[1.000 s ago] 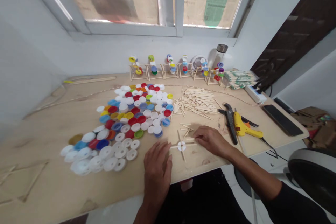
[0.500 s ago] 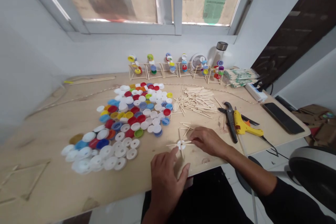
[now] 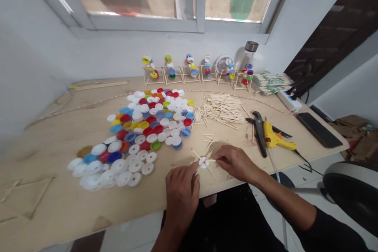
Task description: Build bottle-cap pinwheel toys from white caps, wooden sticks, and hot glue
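Note:
A small white bottle cap [image 3: 203, 162] lies near the table's front edge with several thin wooden sticks [image 3: 211, 171] spreading out from it like spokes. My right hand [image 3: 236, 162] pinches the end of a wooden stick that points right from the cap. On the other side, my left hand [image 3: 181, 187] has its fingers drawn together on the lower-left spoke, with the fingertips close to the cap. Just beyond the cap lie a few loose sticks [image 3: 209, 138].
Many coloured bottle caps [image 3: 147, 126] cover the middle left. Behind are a stick pile [image 3: 224, 106] and several cap wheels on stick frames [image 3: 191, 75]. Pliers-like cutters [image 3: 260, 136], a yellow glue gun [image 3: 274, 138] and a phone [image 3: 319, 129] lie right. A stick frame [image 3: 29, 197] lies far left.
The spoked cap has turned, so its sticks now lie diagonally. My left hand's fingers and thumb have come together at a spoke. The right hand still pinches a stick.

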